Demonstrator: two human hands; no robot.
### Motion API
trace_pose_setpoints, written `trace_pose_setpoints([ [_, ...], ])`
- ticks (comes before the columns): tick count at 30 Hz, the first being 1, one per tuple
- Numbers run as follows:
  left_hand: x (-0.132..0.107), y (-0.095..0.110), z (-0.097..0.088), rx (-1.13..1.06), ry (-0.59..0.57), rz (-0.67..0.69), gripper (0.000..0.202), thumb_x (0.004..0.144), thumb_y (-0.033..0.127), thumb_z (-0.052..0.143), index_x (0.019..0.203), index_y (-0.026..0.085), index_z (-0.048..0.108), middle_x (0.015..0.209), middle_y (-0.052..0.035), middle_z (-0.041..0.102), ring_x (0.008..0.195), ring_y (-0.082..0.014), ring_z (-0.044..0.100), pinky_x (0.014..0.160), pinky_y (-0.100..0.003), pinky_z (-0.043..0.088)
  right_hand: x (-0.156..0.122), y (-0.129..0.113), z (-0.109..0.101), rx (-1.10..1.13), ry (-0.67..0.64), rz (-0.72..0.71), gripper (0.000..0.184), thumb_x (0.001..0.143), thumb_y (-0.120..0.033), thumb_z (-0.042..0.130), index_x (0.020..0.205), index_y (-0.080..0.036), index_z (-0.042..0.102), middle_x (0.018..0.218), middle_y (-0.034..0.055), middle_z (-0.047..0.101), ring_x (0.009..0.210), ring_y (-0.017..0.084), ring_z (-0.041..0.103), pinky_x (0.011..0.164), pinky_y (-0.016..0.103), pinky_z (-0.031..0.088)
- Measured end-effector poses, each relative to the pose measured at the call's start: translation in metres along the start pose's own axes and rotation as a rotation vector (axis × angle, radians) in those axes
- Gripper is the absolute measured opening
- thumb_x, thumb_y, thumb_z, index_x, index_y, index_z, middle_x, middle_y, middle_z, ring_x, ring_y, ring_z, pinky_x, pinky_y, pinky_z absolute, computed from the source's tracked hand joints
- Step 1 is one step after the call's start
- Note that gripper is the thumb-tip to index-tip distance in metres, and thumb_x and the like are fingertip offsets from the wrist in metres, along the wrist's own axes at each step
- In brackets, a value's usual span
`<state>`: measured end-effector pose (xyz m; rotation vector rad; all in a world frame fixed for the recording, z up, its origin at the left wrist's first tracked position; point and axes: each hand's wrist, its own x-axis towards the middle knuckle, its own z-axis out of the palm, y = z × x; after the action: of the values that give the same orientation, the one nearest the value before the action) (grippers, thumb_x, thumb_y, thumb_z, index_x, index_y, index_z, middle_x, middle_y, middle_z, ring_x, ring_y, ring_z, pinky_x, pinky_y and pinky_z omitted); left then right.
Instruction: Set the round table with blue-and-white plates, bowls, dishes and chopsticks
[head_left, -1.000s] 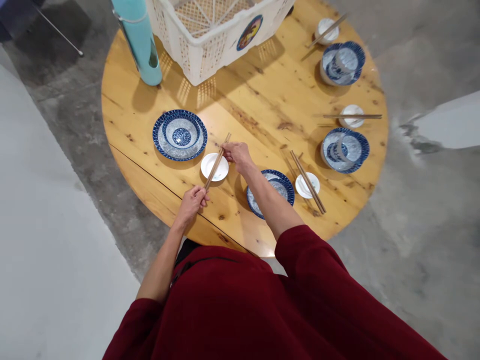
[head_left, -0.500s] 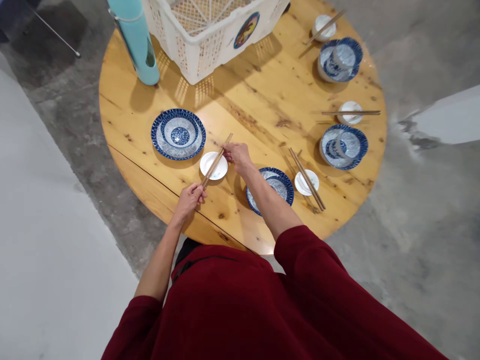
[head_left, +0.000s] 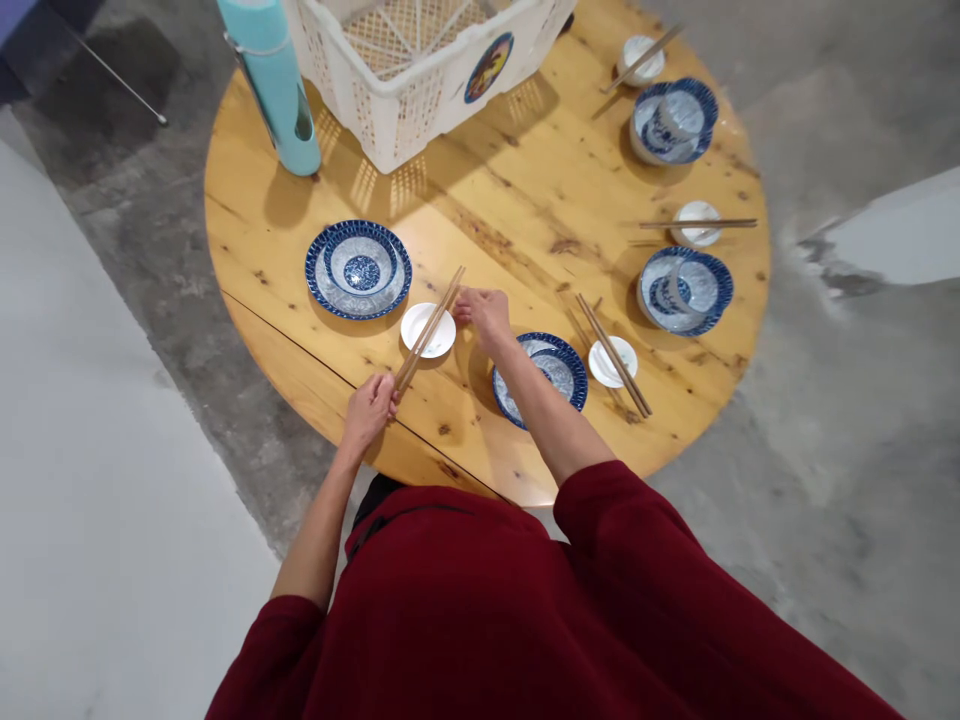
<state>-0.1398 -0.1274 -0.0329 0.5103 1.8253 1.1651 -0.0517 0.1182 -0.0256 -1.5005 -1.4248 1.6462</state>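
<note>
A pair of wooden chopsticks (head_left: pixel 433 322) lies slanted across a small white dish (head_left: pixel 442 335). My left hand (head_left: pixel 370 408) is closed at their near end, fingertips against the sticks. Just right of the dish, my right hand (head_left: pixel 484 312) hovers with loosely bent fingers, apart from the chopsticks and holding nothing. To the upper left of the dish is a blue-patterned plate (head_left: pixel 318 290) with a matching bowl (head_left: pixel 361 270) in it. Another blue-rimmed plate (head_left: pixel 511 401) with a bowl (head_left: pixel 559 372) sits under my right forearm, which partly hides it.
Along the round wooden table's (head_left: pixel 480 200) right side are more chopsticks on small dishes (head_left: pixel 604 370) and stacked blue-patterned bowls (head_left: pixel 705 310) with cups. A white plastic basket (head_left: pixel 420 110) and a turquoise cylindrical container (head_left: pixel 281 100) stand at the back.
My right hand has drawn off the chopsticks, slightly to the right. My left hand has slid a little back toward me, baring more of their near end.
</note>
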Motion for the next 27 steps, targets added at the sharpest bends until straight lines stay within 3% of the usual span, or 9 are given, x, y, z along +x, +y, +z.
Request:
trace_pose_setpoints([
  [3, -0.015, -0.012, -0.013, -0.035, 0.096, 0.003, 0.04, 0.093, 0.055, 0.053, 0.092, 0.017, 0.065, 0.071, -0.0015, 0.067, 0.053, -0.0096, 0.059, 0.049, -0.02, 0.047, -0.024, -0.002, -0.018, -0.046, 0.096, -0.172, 0.012, 0.085, -0.026, 0.061, 0.084, -0.015, 0.066, 0.074, 0.0012, 0.066, 0.068, 0.013, 0.066, 0.065, 0.024, 0.052],
  [7, -0.04, -0.028, -0.025, -0.064, 0.205, 0.022, 0.038, 0.091, 0.054, 0.055, 0.093, 0.017, 0.066, 0.07, -0.0004, 0.065, 0.052, -0.0089, 0.057, 0.048, -0.019, 0.047, -0.089, 0.004, -0.041, -0.079, 0.014, -0.307, 0.028, 0.086, -0.037, 0.06, 0.102, -0.016, 0.069, 0.09, 0.0053, 0.074, 0.075, 0.016, 0.069, 0.075, 0.031, 0.057],
  [11, -0.059, -0.04, -0.027, -0.072, 0.242, 0.034, 0.035, 0.091, 0.051, 0.054, 0.094, 0.018, 0.066, 0.07, 0.0008, 0.064, 0.051, -0.0084, 0.056, 0.047, -0.019, 0.047, -0.16, 0.043, -0.057, -0.178, -0.144, -0.223, 0.032, 0.086, -0.046, 0.059, 0.093, -0.018, 0.071, 0.078, 0.0042, 0.073, 0.065, 0.016, 0.067, 0.067, 0.03, 0.056],
  [15, -0.059, -0.044, -0.029, -0.098, 0.262, 0.046, 0.032, 0.09, 0.048, 0.055, 0.092, 0.018, 0.065, 0.069, 0.0015, 0.063, 0.05, -0.0088, 0.058, 0.045, -0.019, 0.047, -0.209, 0.097, -0.076, -0.203, -0.099, -0.018, 0.044, 0.08, -0.061, 0.06, 0.075, -0.018, 0.069, 0.066, 0.0048, 0.069, 0.057, 0.017, 0.065, 0.056, 0.027, 0.052],
  [20, -0.052, -0.047, -0.034, -0.115, 0.259, 0.043, 0.033, 0.09, 0.047, 0.053, 0.093, 0.017, 0.065, 0.066, 0.0025, 0.063, 0.046, -0.0089, 0.058, 0.042, -0.019, 0.046, -0.234, 0.134, -0.097, -0.041, 0.105, 0.171, 0.054, 0.072, -0.07, 0.066, 0.077, -0.017, 0.068, 0.059, 0.0022, 0.065, 0.045, 0.014, 0.058, 0.042, 0.023, 0.046],
  [27, -0.055, -0.053, -0.039, -0.129, 0.212, 0.098, 0.032, 0.09, 0.048, 0.056, 0.094, 0.017, 0.065, 0.067, 0.0022, 0.063, 0.046, -0.0085, 0.059, 0.042, -0.019, 0.048, -0.229, 0.134, -0.091, 0.036, 0.24, 0.165, 0.052, 0.069, -0.069, 0.07, 0.075, -0.018, 0.065, 0.051, -0.0017, 0.06, 0.035, 0.011, 0.05, 0.032, 0.021, 0.039],
])
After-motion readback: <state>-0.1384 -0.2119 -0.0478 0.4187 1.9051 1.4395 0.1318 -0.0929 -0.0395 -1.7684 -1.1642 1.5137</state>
